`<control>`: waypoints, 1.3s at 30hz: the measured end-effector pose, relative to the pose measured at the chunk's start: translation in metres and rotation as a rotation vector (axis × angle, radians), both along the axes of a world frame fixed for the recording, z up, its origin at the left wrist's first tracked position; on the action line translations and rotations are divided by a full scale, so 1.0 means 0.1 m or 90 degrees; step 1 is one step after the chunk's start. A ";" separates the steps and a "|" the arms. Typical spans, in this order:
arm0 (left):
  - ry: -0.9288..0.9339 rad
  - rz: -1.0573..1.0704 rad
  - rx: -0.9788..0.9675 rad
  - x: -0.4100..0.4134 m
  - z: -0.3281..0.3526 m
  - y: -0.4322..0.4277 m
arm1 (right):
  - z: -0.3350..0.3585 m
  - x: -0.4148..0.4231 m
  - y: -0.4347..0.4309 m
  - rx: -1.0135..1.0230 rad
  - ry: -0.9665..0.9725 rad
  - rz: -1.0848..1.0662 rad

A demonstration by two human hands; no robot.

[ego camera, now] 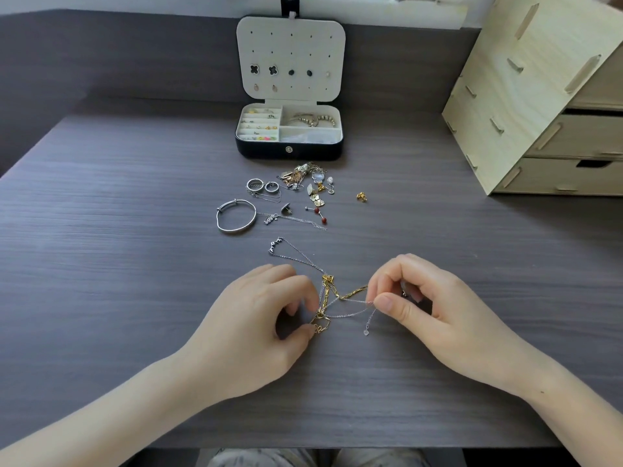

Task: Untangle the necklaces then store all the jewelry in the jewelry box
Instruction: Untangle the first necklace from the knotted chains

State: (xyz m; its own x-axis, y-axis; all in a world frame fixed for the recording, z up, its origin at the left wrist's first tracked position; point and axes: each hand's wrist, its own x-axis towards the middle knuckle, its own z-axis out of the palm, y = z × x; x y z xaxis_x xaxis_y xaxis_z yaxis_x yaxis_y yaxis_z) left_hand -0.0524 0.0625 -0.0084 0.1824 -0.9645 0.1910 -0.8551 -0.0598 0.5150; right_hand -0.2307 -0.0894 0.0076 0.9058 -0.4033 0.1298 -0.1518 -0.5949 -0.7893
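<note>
Pinching a thin silver chain [352,312] between thumb and forefinger, the right hand [428,298] has its other fingers curled in above it, and a short end with a tiny clear drop hangs just below the pinch. Across from it, the left hand [266,308] is curled too, its thumb and fingertips nipping the knotted lower end of a gold link chain [326,293]. The two necklaces cross and twist together in the gap between the hands, low over the bench [101,264], a dark grey surface with fine wood-grain streaks. From the knot the silver chain runs away up-left and lies flat, ending in a small scalloped silver pendant [277,246]. Beyond it lies a round silver bangle [235,217], with a fine necklace bearing a "love" charm [271,219] just to its right, and two silver rings [255,184] above them. Next to the rings sits a loose heap of mixed gold and silver pieces [303,175], and a gold stud [361,197] lies apart at the right. Behind the heap stands the black jewelry box [290,148], open, its pale interior split into ring rolls and compartments that hold small pieces. Its lid [290,55] is upright, with earrings pinned through its holes. A pale plywood drawer unit [539,96] occupies the far right corner.
</note>
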 end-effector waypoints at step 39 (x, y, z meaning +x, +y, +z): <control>0.036 0.078 0.075 0.10 0.05 -0.12 | -0.13 0.40 0.10 -0.305 0.050 0.024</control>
